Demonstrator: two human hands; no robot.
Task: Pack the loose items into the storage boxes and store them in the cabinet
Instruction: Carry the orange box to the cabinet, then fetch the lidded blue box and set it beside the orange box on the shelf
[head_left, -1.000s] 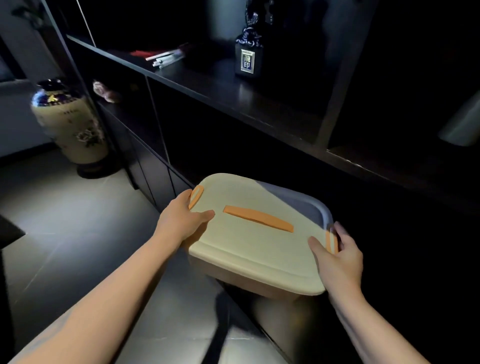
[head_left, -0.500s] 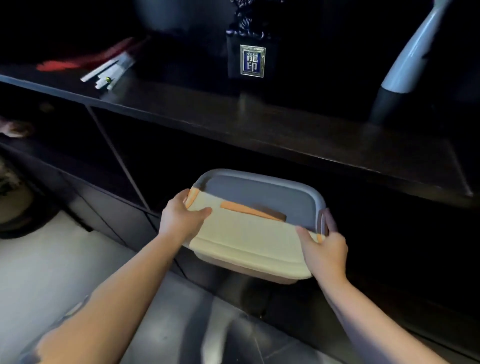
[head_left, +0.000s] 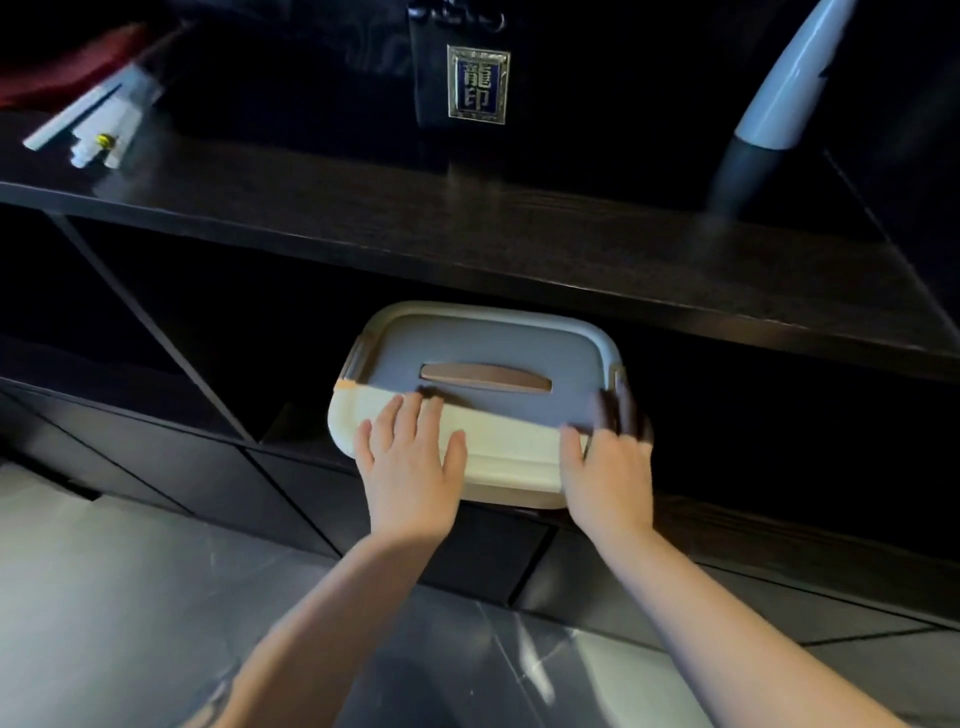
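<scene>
Sliding into the dark cabinet (head_left: 519, 249), lower compartment: one lidded storage box (head_left: 478, 384), rear half under the shelf, front edge overhanging. Left hand (head_left: 410, 467) lies flat on the lid, fingers straight; right hand (head_left: 608, 462) curls its fingers round the right end. Best practice, by judgement: push level and evenly, keep fingers clear of the shelf edge.

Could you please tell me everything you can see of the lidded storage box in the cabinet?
The storage box is rounded-rectangular, cream plastic by its look, lid closed, with an orange handle recessed in the lid and orange side latches. It sits level, mostly inside the dark cabinet's lower compartment, front edge still protruding. The left hand lies flat on the lid's front; the right hand holds its right front corner, fingers along the side.
</scene>
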